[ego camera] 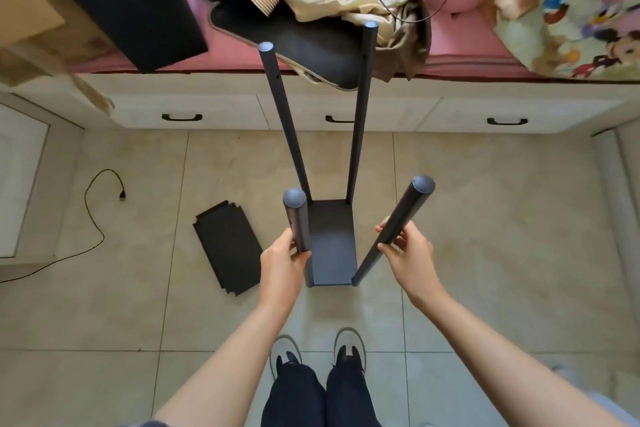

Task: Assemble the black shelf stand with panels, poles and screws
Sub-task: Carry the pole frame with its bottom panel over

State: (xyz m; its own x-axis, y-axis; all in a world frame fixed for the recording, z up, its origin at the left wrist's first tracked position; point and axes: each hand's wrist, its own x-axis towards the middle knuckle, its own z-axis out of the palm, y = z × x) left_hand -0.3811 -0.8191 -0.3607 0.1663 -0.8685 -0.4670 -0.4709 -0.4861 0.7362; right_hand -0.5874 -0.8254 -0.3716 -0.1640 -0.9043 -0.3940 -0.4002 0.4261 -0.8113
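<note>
The stand point(332, 246) sits on the floor point(485, 218), just in front of the person's shoes point(349, 347). Its bottom panel point(333, 239) lies flat, and four poles rise from its corners. The left hand point(282, 262) grips the near left pole point(298, 222). The right hand point(405, 251) grips the near right pole point(398, 225), which leans outward. The two far poles point(360, 107) reach up toward the bed point(460, 55). A spare panel point(228, 246) lies flat on the floor, left of the stand.
</note>
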